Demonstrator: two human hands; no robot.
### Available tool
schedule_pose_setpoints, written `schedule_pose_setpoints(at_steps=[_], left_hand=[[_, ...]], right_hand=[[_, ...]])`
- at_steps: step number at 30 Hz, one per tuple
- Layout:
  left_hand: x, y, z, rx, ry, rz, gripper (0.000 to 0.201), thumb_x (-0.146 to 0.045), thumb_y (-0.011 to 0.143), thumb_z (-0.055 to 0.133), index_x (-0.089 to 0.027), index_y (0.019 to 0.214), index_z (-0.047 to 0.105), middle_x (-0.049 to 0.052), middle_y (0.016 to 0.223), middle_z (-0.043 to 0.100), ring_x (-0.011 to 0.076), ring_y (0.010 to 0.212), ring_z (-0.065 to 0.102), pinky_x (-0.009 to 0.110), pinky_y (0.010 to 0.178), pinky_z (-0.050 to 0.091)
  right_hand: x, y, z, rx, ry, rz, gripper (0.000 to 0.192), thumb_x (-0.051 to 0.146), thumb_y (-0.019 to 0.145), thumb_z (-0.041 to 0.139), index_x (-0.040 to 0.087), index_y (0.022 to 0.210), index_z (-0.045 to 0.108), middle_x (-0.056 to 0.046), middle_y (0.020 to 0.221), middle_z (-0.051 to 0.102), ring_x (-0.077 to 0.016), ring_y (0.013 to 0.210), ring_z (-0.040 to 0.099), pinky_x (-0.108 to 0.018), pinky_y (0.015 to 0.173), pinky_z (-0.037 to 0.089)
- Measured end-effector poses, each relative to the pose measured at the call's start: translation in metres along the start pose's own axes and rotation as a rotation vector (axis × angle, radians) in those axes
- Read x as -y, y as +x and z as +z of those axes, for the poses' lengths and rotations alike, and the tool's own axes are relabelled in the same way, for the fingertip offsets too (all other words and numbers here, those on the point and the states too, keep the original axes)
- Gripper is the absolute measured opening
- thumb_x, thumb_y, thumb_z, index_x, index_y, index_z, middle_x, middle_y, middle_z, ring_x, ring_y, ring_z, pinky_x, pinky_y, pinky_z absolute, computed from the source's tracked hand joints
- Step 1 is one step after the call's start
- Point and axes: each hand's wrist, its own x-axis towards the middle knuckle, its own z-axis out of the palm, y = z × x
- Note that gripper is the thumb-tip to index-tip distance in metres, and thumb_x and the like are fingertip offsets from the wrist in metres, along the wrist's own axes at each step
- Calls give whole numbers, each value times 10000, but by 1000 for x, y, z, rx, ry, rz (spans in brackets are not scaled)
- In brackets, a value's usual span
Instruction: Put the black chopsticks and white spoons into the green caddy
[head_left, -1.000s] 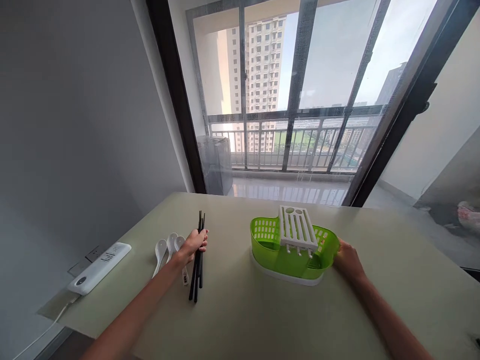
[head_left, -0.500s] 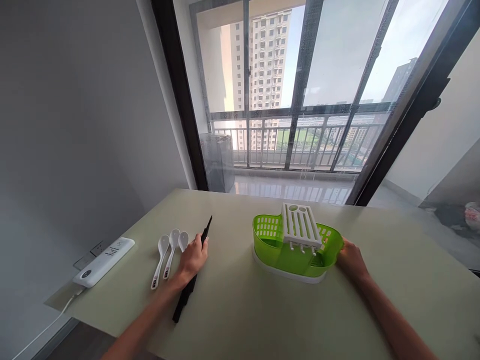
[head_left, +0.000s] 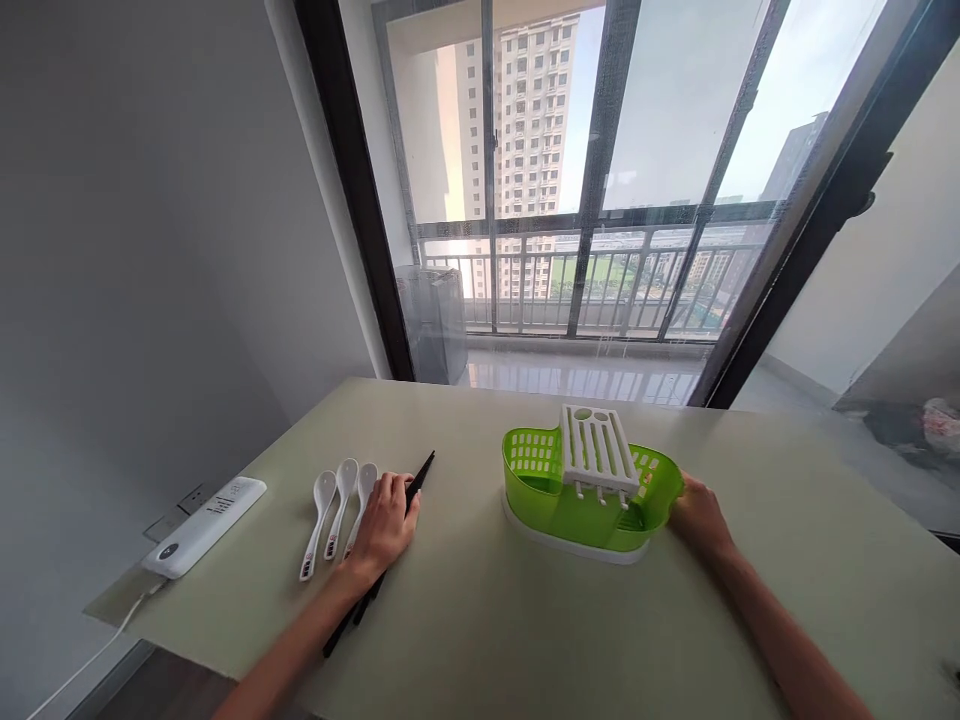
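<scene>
Grip on the left looks closed over a bundle of thin, straight black chopsticks, thumb on one side, fingers curled over the other; finger undersides hidden. Bundle is low on the pale, smooth counter, running diagonally: thin tips away and to the right, thicker ends back by the forearm. Count unclear, hand covers the middle. Sticks are matte-looking, tips bunched, thick ends staggered and slightly fanned.

Step in hand, my read: left is handling the bundle at counter level, right is steadying the basket. Any lift from here calls for a firm pinch on all sticks at once; a loose one could roll or slide out. Basket side just wants a steady hold.

Right grip is against the right end of the bright-green, oval, perforated plastic basket. Fingers go behind the wall, can't tell how far they're closed. Basket is upright on a white plastic base, white slatted rack bridging its middle, small white hooks on the near edge.

Further out: three glossy white spoons, side by side just left of the left hand, rightmost handle partly covered. Beyond them, long white power strip by the wall.
</scene>
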Motion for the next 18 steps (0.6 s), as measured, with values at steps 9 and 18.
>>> schedule_pose_setpoints(at_steps=[9,18], left_hand=[[-119,22,-44,-195,-179,229,345,-328,1039,441,-237,1371,459,141,1459,488,292,1393,433,505,1150,373],[-275,11,-42,-112,-113,658,669,-545,999,474,-141,1525,384,155,1609,395,328,1511,305,526,1242,257]], right_hand=[[0,2,2,-10,14,2,287,456,756,490,205,716,623,-40,658,680,-215,661,604,-271,589,406],[3,-2,2,4,22,16,311,461,783,471,203,746,640,-28,623,667,-196,600,568,-269,556,393]])
